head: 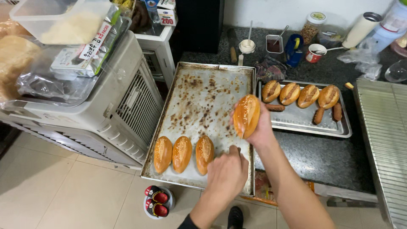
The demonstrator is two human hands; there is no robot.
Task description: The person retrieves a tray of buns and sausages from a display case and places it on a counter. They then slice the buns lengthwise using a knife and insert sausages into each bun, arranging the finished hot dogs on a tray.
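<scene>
Right now the right hand [259, 127] is up over the edge of the big baking tray [199, 91], fingers wrapped around a sesame bun [246, 115] held on edge, long axis running near vertical, golden crust facing the camera. Just below it the left hand [227, 173] is curled shut around something thin, maybe a knife handle, with a sliver showing between thumb and bun; the blade itself is too hard to make out. Three more sesame buns [183, 153] lie side by side on the tray's near end, just left of that hand. Across on the dark worktop [322, 157], a smaller tray [303, 121] carries four filled buns [299, 94] and loose sausages [322, 114]
</scene>
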